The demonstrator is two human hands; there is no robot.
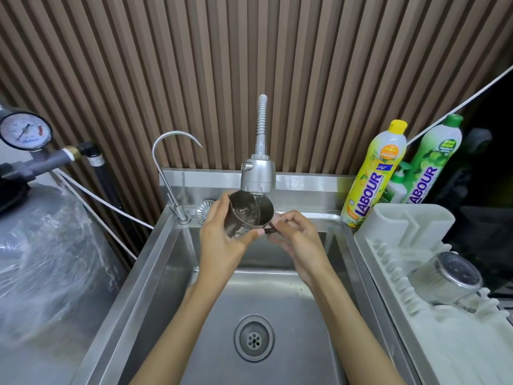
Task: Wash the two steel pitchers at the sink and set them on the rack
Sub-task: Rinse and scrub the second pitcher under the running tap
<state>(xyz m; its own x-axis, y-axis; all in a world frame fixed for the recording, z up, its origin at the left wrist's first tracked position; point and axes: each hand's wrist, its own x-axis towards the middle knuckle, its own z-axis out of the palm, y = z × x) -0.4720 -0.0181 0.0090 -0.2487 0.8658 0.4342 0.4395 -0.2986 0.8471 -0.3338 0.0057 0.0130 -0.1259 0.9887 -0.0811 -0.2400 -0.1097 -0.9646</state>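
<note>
- Pitcher (251, 215): one steel pitcher held tilted over the sink (272, 298), directly under the spray head (258, 177), with its open mouth facing up and toward the viewer. A stream of water falls from the spray head into it and runs over its inner wall.
- Left hand (222, 240): fingers and thumb curled around the pitcher's body, gripping it from the left.
- Right hand (298, 238): fingertips pinching the pitcher's dark handle (270, 230) on its right side.
- Second pitcher (449, 276): one steel vessel lying on the white rack (449, 351) to the right of the sink, base turned toward the viewer. It is blurred, and its contents cannot be seen.
- Sink: one steel basin with one round drain (254, 337) in its floor. One small strainer (205, 211) lies on the back ledge.
- Taps, two: the spray head on a ribbed flexible hose, and a thin curved tap (166, 173) to its left.
- Soap bottles, two: one yellow bottle (374, 173) and one green bottle (433, 162), both capped and upright, standing between the sink's back corner and the rack. A smaller pump bottle (398, 184) shows between them.
- Far left: one pressure gauge (25, 130) above one tank wrapped in clear plastic (55, 259).
</note>
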